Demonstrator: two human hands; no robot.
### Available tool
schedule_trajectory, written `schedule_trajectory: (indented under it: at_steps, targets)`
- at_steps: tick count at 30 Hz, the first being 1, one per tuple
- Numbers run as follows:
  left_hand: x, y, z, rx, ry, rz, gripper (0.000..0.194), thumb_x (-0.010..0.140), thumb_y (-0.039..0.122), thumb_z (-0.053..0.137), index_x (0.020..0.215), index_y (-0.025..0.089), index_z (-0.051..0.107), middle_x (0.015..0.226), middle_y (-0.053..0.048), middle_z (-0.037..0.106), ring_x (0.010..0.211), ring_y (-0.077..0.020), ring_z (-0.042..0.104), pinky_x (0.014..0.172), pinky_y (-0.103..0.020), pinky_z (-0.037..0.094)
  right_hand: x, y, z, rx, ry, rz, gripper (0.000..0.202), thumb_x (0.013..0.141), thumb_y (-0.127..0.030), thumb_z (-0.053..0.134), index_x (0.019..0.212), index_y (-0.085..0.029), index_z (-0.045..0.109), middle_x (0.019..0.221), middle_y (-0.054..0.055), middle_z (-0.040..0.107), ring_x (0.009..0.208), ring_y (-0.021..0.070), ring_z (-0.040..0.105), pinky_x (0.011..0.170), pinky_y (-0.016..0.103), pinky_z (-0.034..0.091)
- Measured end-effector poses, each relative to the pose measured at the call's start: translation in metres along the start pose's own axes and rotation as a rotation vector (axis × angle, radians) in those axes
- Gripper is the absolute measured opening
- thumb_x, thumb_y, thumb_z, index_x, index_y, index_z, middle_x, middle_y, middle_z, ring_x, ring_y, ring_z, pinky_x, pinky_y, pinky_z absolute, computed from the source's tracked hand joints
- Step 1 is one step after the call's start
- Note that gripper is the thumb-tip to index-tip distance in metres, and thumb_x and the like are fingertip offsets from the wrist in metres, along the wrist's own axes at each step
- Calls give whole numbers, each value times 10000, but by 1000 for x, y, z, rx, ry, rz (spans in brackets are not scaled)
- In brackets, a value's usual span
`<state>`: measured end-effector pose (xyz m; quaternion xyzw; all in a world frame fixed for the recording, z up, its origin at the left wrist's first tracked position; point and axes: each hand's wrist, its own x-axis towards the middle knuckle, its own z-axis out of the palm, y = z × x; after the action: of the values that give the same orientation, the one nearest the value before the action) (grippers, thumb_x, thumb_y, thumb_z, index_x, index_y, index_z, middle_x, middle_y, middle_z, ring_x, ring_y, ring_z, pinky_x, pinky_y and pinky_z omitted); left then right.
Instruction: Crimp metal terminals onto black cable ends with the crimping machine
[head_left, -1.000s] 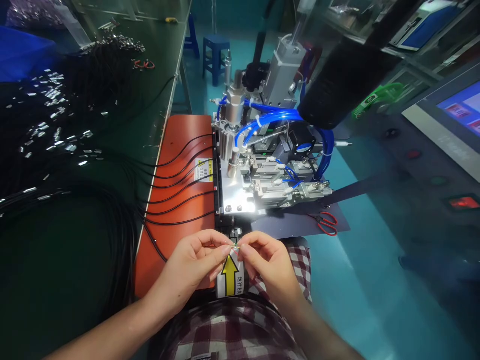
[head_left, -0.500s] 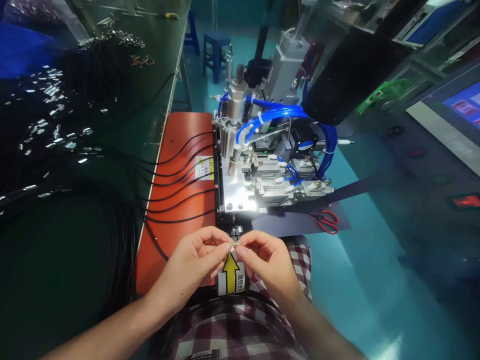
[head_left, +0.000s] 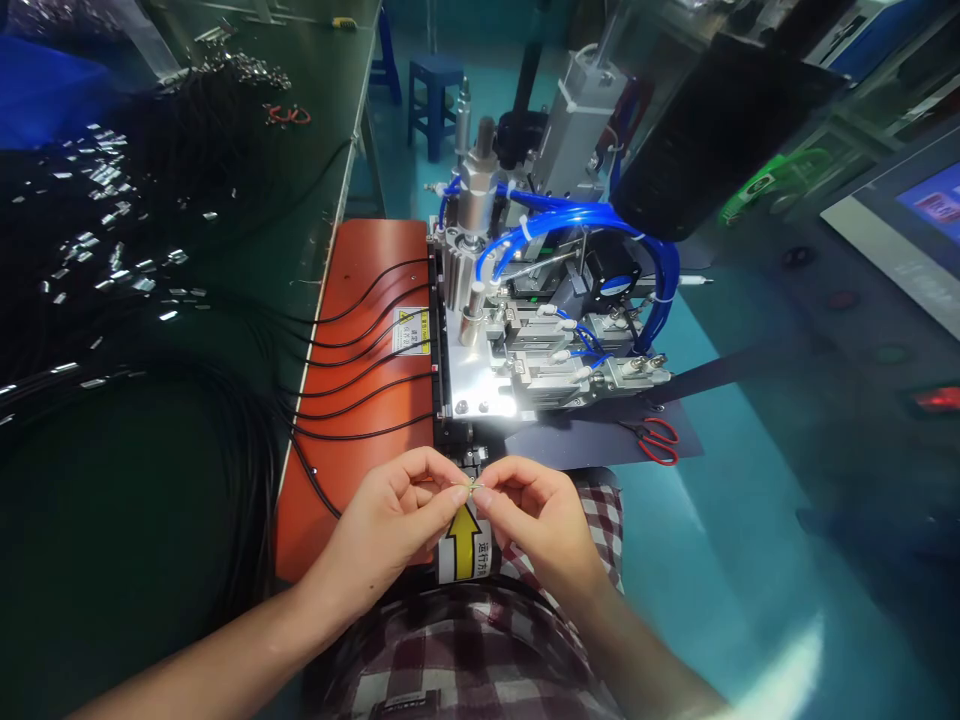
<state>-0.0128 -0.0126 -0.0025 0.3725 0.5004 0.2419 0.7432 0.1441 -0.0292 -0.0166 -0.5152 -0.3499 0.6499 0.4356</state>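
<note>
My left hand [head_left: 405, 510] and my right hand [head_left: 532, 510] meet fingertip to fingertip in front of my lap. Both are closed in a pinch on thin, pale wires [head_left: 472, 487], of which only a small bit shows between the fingertips. A black cable [head_left: 319, 483] runs over the orange board and disappears behind my left hand. Just below the fingers is a white label with a yellow arrow [head_left: 464, 550]. Beyond them stands a metal machine [head_left: 540, 350], with several black cables [head_left: 360, 390] leading into its left edge.
The orange board [head_left: 375, 250] bridges the machine and a dark table, where black cable coils [head_left: 240, 480] and many shiny connector ends [head_left: 112, 255] lie. Red-handled scissors [head_left: 658, 440] rest on a grey plate to the right. A blue stool [head_left: 433, 95] stands behind; a screen [head_left: 930, 200] is at right.
The fingertips have shifted slightly and the pale wires between them look more spread to the sides. Both hands stay in nearly the same place; the view has moved a little.
</note>
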Motion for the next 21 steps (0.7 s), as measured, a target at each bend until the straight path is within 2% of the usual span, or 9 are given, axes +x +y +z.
schedule_trajectory:
  at_steps: [7, 14, 21]
  targets:
    - [1, -1, -3, 28, -7, 16, 239, 810, 410, 632, 844, 183, 567, 553, 71, 454, 462, -46, 316, 436, -164, 264, -1, 2, -1, 87, -39, 16, 109, 707, -223, 697, 672, -163, 613, 541, -53, 531, 407, 43, 386, 366, 170, 307]
    - [2, -1, -2, -3, -17, -1, 249, 803, 419, 639, 827, 189, 548, 541, 83, 424, 443, -41, 262, 418, -174, 223, -3, 0, -2, -14, -29, 19, 166, 699, -278, 730, 704, -158, 615, 517, -59, 502, 432, 57, 415, 405, 185, 317]
    - [2, -4, -3, -12, -34, 11, 252, 802, 417, 646, 832, 182, 558, 574, 70, 460, 451, -36, 294, 427, -172, 226, 0, 0, -1, -19, -16, 7, 180, 706, -296, 725, 699, -162, 603, 530, -56, 505, 427, 58, 395, 398, 193, 302]
